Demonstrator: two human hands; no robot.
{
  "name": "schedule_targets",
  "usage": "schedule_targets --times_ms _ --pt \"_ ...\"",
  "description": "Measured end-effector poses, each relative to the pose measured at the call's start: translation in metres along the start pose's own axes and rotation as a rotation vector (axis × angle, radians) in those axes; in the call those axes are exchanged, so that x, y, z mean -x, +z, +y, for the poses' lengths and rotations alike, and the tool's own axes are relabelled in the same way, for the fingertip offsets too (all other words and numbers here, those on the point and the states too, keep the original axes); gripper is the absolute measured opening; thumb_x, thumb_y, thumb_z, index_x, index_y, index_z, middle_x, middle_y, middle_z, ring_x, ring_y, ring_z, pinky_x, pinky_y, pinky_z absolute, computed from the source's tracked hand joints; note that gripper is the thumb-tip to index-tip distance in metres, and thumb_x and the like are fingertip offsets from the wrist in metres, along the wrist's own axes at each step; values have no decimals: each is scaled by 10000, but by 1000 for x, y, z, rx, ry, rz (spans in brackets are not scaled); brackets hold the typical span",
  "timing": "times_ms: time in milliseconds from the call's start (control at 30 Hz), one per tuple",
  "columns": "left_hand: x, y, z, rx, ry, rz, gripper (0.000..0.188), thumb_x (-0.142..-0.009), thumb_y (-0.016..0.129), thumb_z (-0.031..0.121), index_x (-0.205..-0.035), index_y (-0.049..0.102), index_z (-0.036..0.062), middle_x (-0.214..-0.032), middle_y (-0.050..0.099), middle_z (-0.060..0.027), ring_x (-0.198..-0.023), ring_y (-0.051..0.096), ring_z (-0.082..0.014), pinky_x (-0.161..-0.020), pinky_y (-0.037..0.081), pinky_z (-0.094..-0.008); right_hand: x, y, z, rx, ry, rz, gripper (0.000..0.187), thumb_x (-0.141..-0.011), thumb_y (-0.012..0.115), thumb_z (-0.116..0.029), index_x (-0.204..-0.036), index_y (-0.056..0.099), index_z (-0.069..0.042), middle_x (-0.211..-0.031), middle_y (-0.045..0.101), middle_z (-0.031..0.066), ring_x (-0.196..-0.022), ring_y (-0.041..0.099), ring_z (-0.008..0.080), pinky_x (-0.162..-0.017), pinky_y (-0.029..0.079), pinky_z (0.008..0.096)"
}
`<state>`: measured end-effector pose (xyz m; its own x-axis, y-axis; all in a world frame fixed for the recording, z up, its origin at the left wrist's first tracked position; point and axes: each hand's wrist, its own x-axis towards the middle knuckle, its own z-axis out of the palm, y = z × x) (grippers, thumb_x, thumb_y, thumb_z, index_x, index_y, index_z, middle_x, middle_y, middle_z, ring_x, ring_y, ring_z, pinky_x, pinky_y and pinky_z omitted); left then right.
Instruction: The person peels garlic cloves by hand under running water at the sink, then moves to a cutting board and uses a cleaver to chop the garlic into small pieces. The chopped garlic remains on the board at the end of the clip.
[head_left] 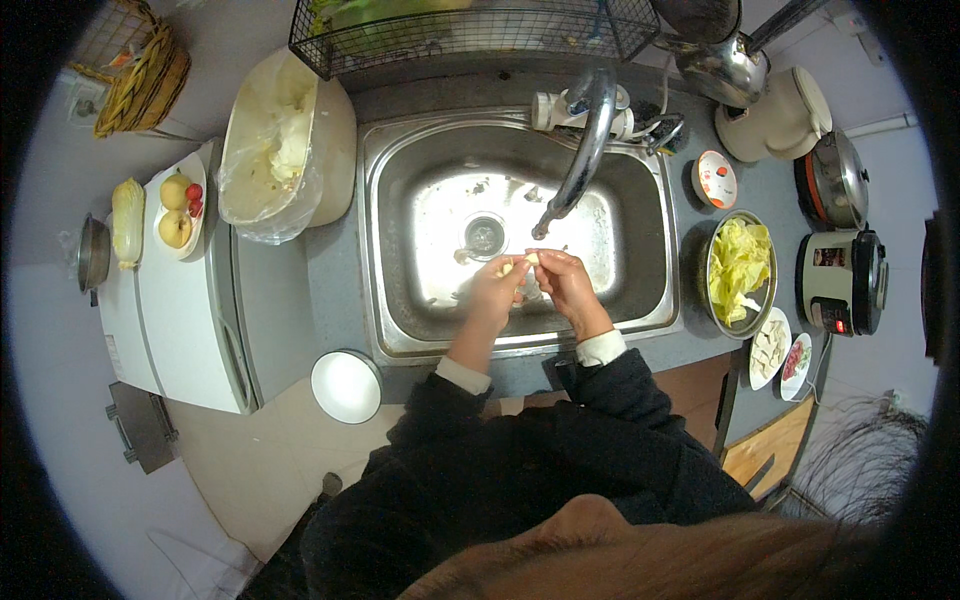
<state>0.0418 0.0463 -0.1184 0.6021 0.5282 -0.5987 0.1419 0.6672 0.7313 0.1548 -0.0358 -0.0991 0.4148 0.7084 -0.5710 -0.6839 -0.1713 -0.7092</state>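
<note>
Over the near part of the steel sink (372, 215), my two hands meet with their fingertips close together. Between the fingertips is a small pale piece that looks like a garlic clove (532, 258). My right hand (568, 285) pinches it. The fingers of my left hand (492, 288) are closed at its other side, with a pale bit at their tips; this hand is slightly blurred. Beyond the hands is the sink drain (485, 235), with small scraps on the basin floor around it. The curved faucet (592, 140) reaches over the basin from the back.
Right of the sink stand a metal bowl of lettuce (740, 265), a small patterned bowl (714, 180), two plates of cut food (770, 348) and a rice cooker (840, 283). Left are a lined waste bin (335, 150), a white bowl (346, 387) and a fruit plate (180, 210).
</note>
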Motion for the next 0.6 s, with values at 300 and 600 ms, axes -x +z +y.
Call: schedule_targets --times_ms 300,600 --pt "-17 -3 -11 -134 93 235 168 -830 641 172 -940 617 47 -732 555 -2 -597 495 -73 -430 360 -200 -39 3 19 98 -91 273 185 -819 619 -169 -701 588 -30 -522 458 -28 -414 343 55 -385 244 203" --pt "-34 -9 -8 592 -470 19 143 -878 579 232 -910 552 95 -757 507 13 -581 492 -87 -392 328 -165 -42 2 19 434 -134 -109 341 -882 546 -226 -1121 577 15 -858 630 43 -703 549 81 -592 444 206"
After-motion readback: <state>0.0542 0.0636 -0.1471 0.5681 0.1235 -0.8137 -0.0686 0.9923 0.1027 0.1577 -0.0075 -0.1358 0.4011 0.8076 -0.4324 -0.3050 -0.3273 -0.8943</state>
